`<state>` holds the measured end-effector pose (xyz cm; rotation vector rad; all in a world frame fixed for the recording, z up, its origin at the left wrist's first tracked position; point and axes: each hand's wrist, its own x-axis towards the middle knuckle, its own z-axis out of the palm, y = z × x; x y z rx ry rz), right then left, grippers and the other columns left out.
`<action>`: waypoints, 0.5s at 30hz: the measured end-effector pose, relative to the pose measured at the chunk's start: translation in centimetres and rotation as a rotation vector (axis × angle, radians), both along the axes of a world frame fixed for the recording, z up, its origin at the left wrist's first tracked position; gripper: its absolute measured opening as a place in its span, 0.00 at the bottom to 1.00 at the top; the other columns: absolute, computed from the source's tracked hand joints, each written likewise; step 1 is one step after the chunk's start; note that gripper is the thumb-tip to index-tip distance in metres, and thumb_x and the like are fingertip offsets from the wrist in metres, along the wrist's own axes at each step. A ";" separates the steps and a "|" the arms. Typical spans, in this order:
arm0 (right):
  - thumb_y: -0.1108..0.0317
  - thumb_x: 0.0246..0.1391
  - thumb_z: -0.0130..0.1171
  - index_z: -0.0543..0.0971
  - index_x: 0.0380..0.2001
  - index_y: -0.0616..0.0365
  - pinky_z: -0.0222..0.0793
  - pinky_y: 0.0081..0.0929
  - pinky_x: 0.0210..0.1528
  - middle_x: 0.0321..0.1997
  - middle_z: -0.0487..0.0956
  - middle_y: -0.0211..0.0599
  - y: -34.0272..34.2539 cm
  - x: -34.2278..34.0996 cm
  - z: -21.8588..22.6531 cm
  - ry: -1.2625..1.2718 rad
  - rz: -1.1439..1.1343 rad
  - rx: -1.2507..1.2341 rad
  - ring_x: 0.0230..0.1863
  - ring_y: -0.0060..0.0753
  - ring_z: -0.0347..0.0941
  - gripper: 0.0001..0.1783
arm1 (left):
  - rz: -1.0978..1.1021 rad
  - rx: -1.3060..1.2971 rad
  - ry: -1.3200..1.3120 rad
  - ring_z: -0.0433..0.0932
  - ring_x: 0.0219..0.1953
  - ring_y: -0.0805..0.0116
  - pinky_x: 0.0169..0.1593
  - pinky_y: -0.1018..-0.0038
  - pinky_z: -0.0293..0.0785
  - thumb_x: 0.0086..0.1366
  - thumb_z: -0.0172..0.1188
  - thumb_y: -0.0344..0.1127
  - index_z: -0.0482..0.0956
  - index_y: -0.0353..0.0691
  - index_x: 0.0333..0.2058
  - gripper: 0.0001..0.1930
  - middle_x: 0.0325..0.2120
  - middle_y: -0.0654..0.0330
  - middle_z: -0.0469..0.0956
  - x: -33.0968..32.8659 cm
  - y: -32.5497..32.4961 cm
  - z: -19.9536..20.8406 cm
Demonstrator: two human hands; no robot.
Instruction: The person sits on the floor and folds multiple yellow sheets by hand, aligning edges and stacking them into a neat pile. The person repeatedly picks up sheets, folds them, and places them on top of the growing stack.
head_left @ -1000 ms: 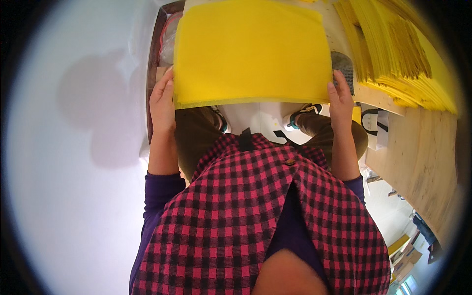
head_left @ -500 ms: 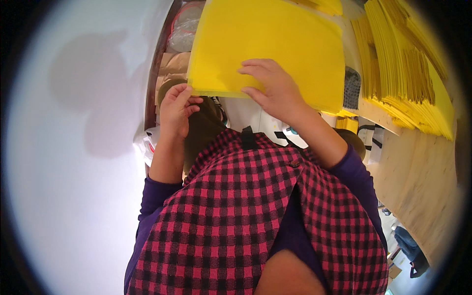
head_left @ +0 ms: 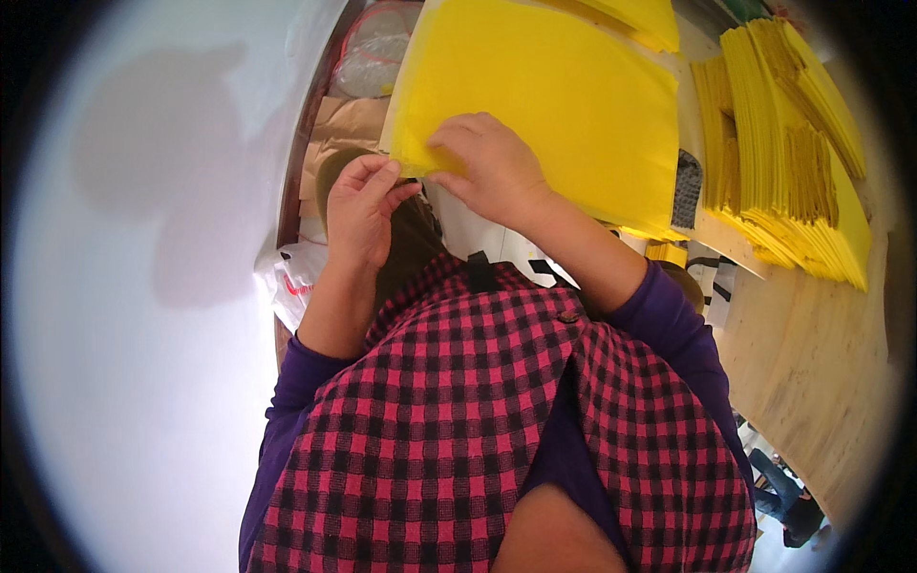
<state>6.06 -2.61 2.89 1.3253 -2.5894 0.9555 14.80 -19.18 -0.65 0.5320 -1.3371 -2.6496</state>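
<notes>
A large yellow sheet (head_left: 544, 115), thin and fabric-like, lies flat in front of me with its near edge toward my body. My left hand (head_left: 363, 205) pinches the sheet's near left corner between thumb and fingertips. Over the same corner hovers or rests my right hand (head_left: 492, 172), its thumb and fingers apart in a loose curve. Whether its fingertips touch the sheet I cannot tell. Behind it, at the far edge, another yellow piece (head_left: 635, 19) lies partly in view.
Stacks of folded yellow sheets (head_left: 778, 143) stand on the wooden table (head_left: 798, 353) at the right. A dark grey textured pad (head_left: 686, 189) sits beside the sheet. Brown paper (head_left: 344, 129) and a clear plastic bag (head_left: 374, 62) lie at the left, next to a white wall (head_left: 143, 401).
My right hand has moved left, close to my left hand at the corner. My left hand keeps its pinch and has shifted slightly right in view.
</notes>
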 end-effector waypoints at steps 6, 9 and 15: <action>0.69 0.46 0.65 0.78 0.35 0.59 0.69 0.25 0.41 0.36 0.77 0.37 0.3 -0.8 -0.4 -0.381 -0.073 -0.187 0.37 0.33 0.73 0.12 | -0.026 0.101 0.124 0.78 0.38 0.66 0.48 0.66 0.76 0.63 0.55 0.26 0.74 0.37 0.36 0.03 0.35 0.57 0.78 -0.5 0.4 0.2; 0.70 0.49 0.63 0.79 0.34 0.61 0.68 0.20 0.37 0.31 0.77 0.32 0.3 -0.9 -0.6 -0.503 -0.116 -0.215 0.32 0.24 0.72 0.09 | -0.035 0.138 0.132 0.78 0.39 0.66 0.47 0.67 0.77 0.62 0.55 0.26 0.74 0.36 0.36 0.03 0.35 0.57 0.78 -0.5 0.3 0.2; 0.68 0.49 0.60 0.79 0.31 0.61 0.70 0.25 0.33 0.27 0.79 0.37 0.4 -1.4 -0.2 -0.583 -0.246 -0.291 0.27 0.29 0.74 0.08 | 0.003 0.179 0.073 0.78 0.37 0.67 0.46 0.68 0.76 0.63 0.54 0.26 0.73 0.35 0.36 0.04 0.35 0.56 0.77 -0.3 0.2 0.2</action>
